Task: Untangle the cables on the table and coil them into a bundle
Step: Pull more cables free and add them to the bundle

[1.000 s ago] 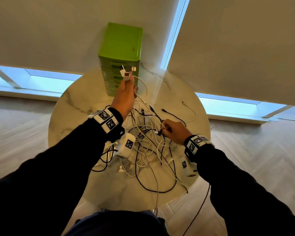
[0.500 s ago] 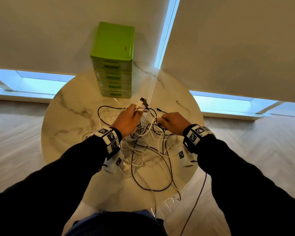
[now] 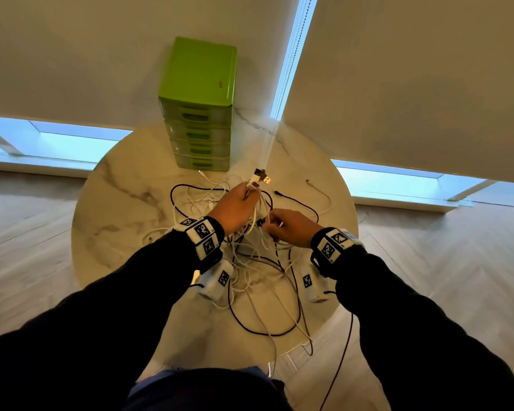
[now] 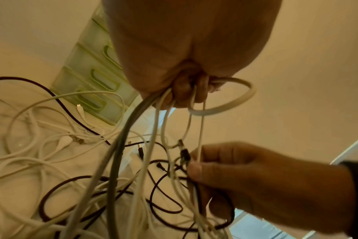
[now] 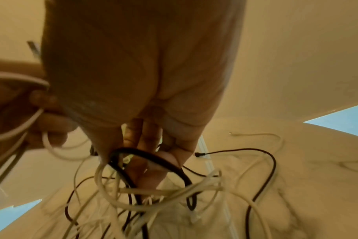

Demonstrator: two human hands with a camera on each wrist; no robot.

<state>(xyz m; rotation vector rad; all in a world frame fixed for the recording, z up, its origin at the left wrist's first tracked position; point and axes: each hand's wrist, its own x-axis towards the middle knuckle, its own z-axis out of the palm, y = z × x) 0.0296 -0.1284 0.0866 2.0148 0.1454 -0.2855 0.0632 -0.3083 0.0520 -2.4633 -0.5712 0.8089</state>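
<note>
A tangle of white and black cables [image 3: 258, 262] lies on the round marble table [image 3: 116, 218]. My left hand [image 3: 247, 192] grips a bunch of white cables just above the pile, and their USB plugs [image 3: 260, 178] stick out past the fingers. In the left wrist view the left hand [image 4: 190, 92] is curled round several white cables [image 4: 153, 121] that hang down. My right hand [image 3: 269, 223] is close beside it and pinches a thin white cable [image 4: 200, 129] next to a black plug [image 4: 184, 154]. A black cable loop [image 5: 153, 156] crosses the right hand's fingers [image 5: 151, 176].
A green drawer unit [image 3: 199, 114] stands at the back of the table, just behind the cables. A loose white cable [image 3: 321, 191] lies at the far right. Cable ends hang over the table's front edge [image 3: 306, 342]. Roller blinds and low windows lie beyond.
My left hand has come down from in front of the drawer unit to just above the pile, still gripping the white cables. The right hand stays at the tangle.
</note>
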